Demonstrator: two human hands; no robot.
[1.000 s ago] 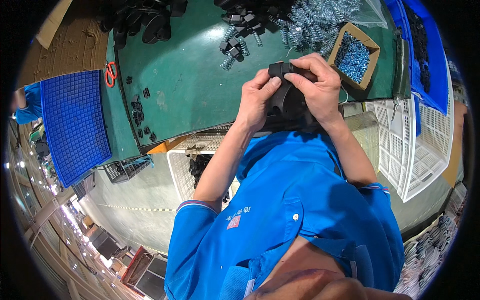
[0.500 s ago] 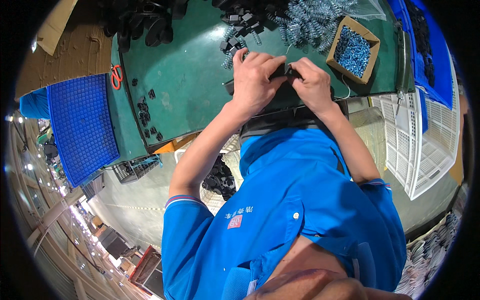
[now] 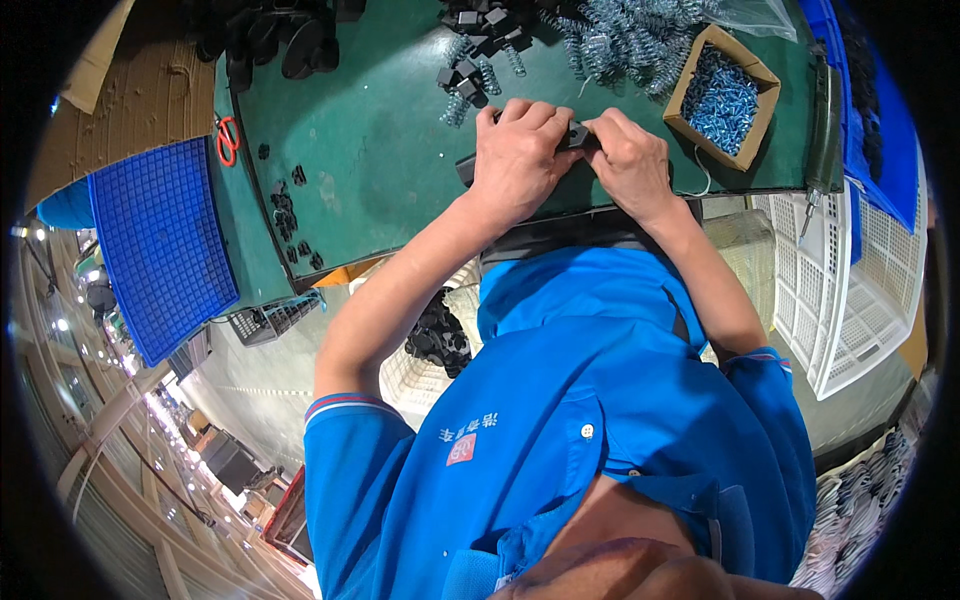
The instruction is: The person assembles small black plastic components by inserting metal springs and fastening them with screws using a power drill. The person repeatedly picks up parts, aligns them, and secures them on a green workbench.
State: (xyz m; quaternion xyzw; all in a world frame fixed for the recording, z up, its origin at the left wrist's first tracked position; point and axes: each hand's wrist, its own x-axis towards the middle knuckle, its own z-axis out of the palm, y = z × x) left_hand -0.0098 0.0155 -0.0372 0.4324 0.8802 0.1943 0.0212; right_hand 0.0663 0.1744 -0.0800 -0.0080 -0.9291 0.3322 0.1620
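Observation:
Both hands meet over the near edge of the green bench (image 3: 380, 170). My left hand (image 3: 522, 155) is wrapped round a black plastic part (image 3: 574, 137), whose end shows beyond the fingers. My right hand (image 3: 630, 160) pinches at that same end with thumb and fingers; a small piece in its grip, if any, is hidden. Another black piece (image 3: 466, 168) pokes out just left of my left hand. Beyond the hands lie black blocks (image 3: 465, 80) mixed with loose metal springs (image 3: 488, 75).
A carton of bluish screws (image 3: 720, 105) and a spring heap (image 3: 625, 45) lie at the far right. A power screwdriver (image 3: 820, 140) rests along the right edge. Red-handled scissors (image 3: 228, 142), small black clips (image 3: 284, 215) and a blue grid mat (image 3: 160, 250) are left; white baskets (image 3: 840, 320) stand right.
My left hand has turned so its back faces up and its fingers fold over the black part. The part's end shows more plainly between the hands. My right hand stays close by.

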